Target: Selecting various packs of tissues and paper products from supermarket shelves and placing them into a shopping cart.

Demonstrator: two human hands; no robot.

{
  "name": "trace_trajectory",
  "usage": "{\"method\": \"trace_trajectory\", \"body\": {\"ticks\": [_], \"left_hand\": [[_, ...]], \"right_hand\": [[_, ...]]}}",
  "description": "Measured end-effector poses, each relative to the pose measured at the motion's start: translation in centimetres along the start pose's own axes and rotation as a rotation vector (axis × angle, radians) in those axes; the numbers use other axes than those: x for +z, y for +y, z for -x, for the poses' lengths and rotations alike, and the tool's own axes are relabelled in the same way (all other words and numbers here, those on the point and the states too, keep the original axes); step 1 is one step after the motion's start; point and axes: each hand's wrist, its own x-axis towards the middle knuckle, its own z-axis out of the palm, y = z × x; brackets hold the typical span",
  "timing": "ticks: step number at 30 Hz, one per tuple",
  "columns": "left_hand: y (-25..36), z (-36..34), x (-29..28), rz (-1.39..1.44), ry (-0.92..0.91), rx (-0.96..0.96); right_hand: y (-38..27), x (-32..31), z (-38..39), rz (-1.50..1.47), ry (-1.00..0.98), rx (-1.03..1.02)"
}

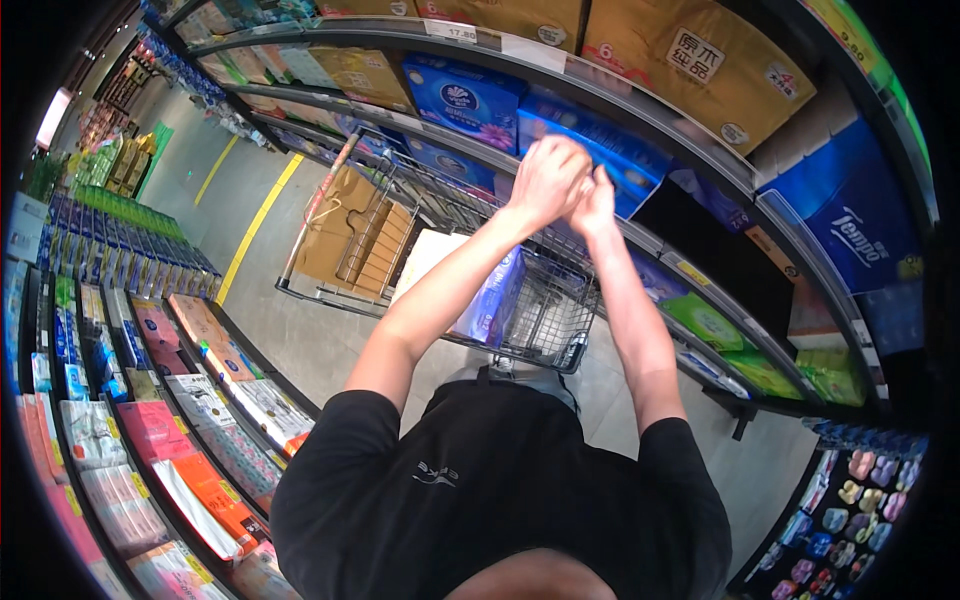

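Note:
My left hand and my right hand meet in front of the shelf, above the cart's far side. Both have curled fingers, and the left is slightly blurred. Behind them a blue tissue pack sticks out over the shelf edge; whether the fingers grip it is hidden. Below my arms stands a wire shopping cart. Inside it lie a blue and white tissue pack, a white pack partly behind my left forearm, and a brown cardboard piece near the handle.
Brown tissue packs fill the upper shelf. Another blue tissue pack sits left of my hands, and a dark gap opens to the right. Green packs lie lower. Behind on the left runs a shelf of paper goods. Yellow lines mark the floor.

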Motion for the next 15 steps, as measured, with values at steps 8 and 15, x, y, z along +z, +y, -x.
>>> {"method": "trace_trajectory", "body": {"ticks": [8, 15], "left_hand": [[-1.7, 18.9, -3.9, 0.127, -0.293, -0.595], [-4.5, 32.4, -4.1, -0.024, -0.715, -1.078]], "right_hand": [[-4.4, 0.3, 0.5, 0.411, 0.221, -0.062], [-1.3, -7.4, 7.4, 0.336, 0.29, 0.02]]}}
